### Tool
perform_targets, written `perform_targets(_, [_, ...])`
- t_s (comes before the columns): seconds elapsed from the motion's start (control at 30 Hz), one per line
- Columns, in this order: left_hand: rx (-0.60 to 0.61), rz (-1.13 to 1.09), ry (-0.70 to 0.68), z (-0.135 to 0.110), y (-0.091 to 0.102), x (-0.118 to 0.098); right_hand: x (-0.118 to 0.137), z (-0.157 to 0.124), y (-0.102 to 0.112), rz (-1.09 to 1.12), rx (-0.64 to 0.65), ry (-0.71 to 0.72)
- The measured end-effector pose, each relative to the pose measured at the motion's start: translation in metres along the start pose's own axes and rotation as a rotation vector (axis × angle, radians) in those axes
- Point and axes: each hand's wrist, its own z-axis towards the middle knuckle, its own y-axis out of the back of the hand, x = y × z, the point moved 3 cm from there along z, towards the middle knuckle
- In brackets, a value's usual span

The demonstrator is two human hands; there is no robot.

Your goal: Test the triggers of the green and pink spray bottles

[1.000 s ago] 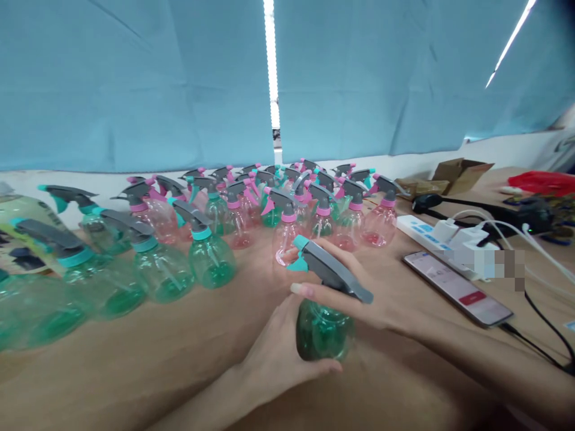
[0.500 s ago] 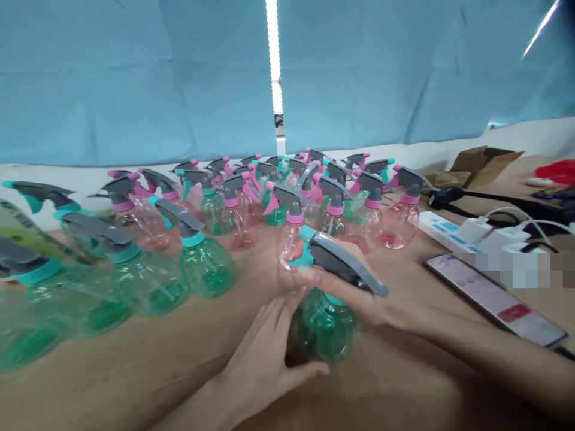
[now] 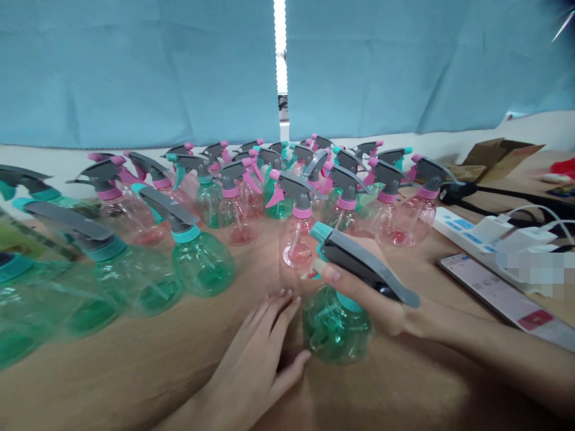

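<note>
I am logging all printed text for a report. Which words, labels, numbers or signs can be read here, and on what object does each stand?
No text can be read.
Black smartphone screen: lines and a red button, too blurred.
White plastic power strip: blue marks, too small.
Green label at the left edge: blurred.
Green transparent plastic spray bottle in the right hand: no print visible.

Glossy clear green plastic bottle w/ matt grey trigger; smooth wood-look table.

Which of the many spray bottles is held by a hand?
The green bottle nearest the camera: the right hand grips its grey spray head. The other bottles stand untouched behind.
</note>
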Motion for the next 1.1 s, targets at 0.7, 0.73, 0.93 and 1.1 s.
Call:
perform_targets(0.7, [0.023, 0.045, -0.003, 0.0016, 0.0007, -0.0037, -0.0002, -0.0085, -0.0008, 0.082, 0.045, -0.169])
perform_targets(0.73, [0.028, 0.048, -0.003, 0.0016, 0.0007, -0.0038, -0.0004, -0.0083, -0.0009, 0.099, 0.039, -0.165])
perform_targets(0.93, [0.065, 0.076, 0.005, 0.0015, 0.0009, -0.0054, -0.0050, -0.0094, -0.0058, 0.152, 0.025, -0.183])
perform_targets(1.1, [0.086, 0.098, -0.004, 0.0016, 0.0001, -0.0053, -0.0063, -0.0089, -0.0095, 0.239, 0.058, -0.196])
